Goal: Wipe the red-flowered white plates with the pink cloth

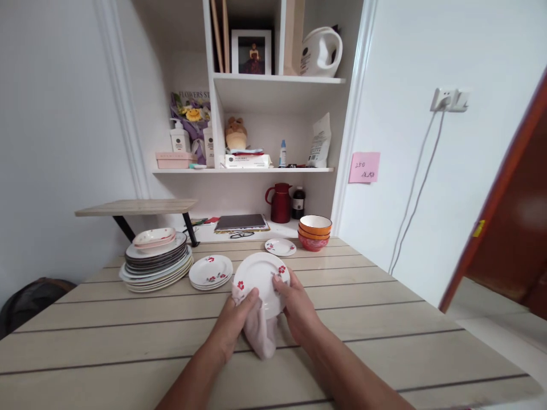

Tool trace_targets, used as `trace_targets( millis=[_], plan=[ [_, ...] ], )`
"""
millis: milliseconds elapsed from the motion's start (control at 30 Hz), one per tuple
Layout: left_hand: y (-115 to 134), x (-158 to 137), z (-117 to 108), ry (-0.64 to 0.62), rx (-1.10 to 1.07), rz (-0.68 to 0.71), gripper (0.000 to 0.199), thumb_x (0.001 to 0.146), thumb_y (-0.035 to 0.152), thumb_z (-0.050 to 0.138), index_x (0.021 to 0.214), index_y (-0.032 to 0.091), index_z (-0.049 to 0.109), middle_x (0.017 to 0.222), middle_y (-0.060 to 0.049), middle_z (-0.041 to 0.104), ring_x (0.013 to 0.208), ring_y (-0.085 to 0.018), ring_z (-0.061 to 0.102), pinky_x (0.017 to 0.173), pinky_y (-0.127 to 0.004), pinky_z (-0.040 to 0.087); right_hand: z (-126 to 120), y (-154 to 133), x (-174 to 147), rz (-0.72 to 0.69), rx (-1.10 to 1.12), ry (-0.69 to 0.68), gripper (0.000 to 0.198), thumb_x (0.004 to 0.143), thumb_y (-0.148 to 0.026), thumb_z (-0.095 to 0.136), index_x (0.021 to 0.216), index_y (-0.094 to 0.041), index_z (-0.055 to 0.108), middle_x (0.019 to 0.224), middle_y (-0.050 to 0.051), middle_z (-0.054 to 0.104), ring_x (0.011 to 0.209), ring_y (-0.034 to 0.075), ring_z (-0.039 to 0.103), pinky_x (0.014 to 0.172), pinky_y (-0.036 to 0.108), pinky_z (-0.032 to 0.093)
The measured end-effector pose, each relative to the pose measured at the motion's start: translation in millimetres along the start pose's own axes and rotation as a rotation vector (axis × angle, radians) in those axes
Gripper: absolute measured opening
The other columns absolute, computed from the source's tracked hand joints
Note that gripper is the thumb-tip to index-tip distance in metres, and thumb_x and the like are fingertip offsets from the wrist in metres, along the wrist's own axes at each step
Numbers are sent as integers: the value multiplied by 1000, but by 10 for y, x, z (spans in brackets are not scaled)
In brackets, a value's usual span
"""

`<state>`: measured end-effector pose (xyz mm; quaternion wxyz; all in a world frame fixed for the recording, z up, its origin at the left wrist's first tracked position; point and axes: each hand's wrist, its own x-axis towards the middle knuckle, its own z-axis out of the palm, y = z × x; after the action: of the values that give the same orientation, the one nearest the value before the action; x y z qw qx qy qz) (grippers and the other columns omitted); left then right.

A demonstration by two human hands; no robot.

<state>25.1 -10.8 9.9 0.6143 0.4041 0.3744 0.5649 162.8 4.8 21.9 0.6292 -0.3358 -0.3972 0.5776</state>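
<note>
Between both hands a white plate (260, 273) with red flowers is held up, tilted toward me above the table. My right hand (297, 302) grips its right edge, thumb on the face and fingers behind. At the lower left edge my left hand (237, 319) pinches the plate through a pale pink cloth (261, 336), which hangs below it. A short stack of matching flowered plates (211, 270) lies left of the held plate. Beyond it, one more small flowered plate (280, 246) rests flat on the table.
At left stands a tall stack of plates (158, 262) topped by small dishes, near a raised wooden stand (137, 207). Stacked bowls (315, 232) sit at the back right. Behind them are a red jug (280, 203), a dark bottle (298, 203) and a laptop-like slab (241, 222).
</note>
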Motion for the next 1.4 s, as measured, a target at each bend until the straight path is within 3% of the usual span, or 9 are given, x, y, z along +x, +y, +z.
trace_targets(
  millis=[233,433,600,700,900,1000,1233,1333,1400],
  plan=[
    [50,-28,-40,-90,76,-13,57,73,38,77,123,16,64,118,-14,70,110,-29,65,97,-38,49,-104,-152,4,-316,-429,-92,37,84,-46,60,114,-24,63,96,3,71,80,21,61,72,31,47],
    [77,-39,-60,-87,82,-108,57,72,42,77,119,12,66,106,-16,74,98,-31,70,87,-39,54,-178,-204,37,-298,-697,-99,31,80,-41,62,107,-26,68,90,2,71,81,23,61,76,34,45],
    [68,-32,-40,-45,30,-100,56,78,51,69,118,11,66,101,-16,75,94,-29,71,85,-39,55,-113,-189,-24,-106,-360,-59,62,75,-43,70,133,-31,50,103,2,68,87,22,63,78,33,48],
    [51,-14,-38,-8,-27,-41,56,79,50,68,122,13,64,106,-15,74,97,-28,70,87,-38,55,-36,-179,-65,46,-136,-53,76,69,-42,76,136,-31,44,107,3,69,89,23,65,77,33,49],
    [8,54,-72,89,-81,62,58,77,49,72,123,15,63,115,-15,71,104,-28,67,91,-38,53,69,-52,-72,152,29,-63,64,60,-33,80,118,-20,58,104,7,73,90,25,67,76,32,50],
    [-13,44,-55,66,-40,59,58,77,50,71,122,15,63,113,-15,71,102,-27,67,90,-37,53,30,-6,-30,93,24,-30,56,65,-37,77,115,-19,59,98,7,73,83,23,67,73,32,50],
    [46,-25,-45,-17,49,47,41,73,44,76,100,15,67,84,-7,73,75,-19,67,73,-29,53,-127,-169,4,-206,-495,-261,27,80,-40,64,100,-22,67,93,3,72,85,22,63,76,32,48],
    [86,-4,-98,4,40,91,32,71,43,77,80,16,63,69,-1,66,61,-13,60,59,-23,47,-98,-186,-39,-229,-734,-375,23,79,-33,64,99,-24,70,97,2,72,92,23,62,84,33,46],
    [94,16,-128,19,34,73,34,69,46,77,76,17,60,65,0,64,57,-13,58,56,-22,44,-79,-151,-55,-189,-758,-377,31,79,-31,63,109,-25,67,101,2,72,91,22,63,83,34,46]
  ],
)
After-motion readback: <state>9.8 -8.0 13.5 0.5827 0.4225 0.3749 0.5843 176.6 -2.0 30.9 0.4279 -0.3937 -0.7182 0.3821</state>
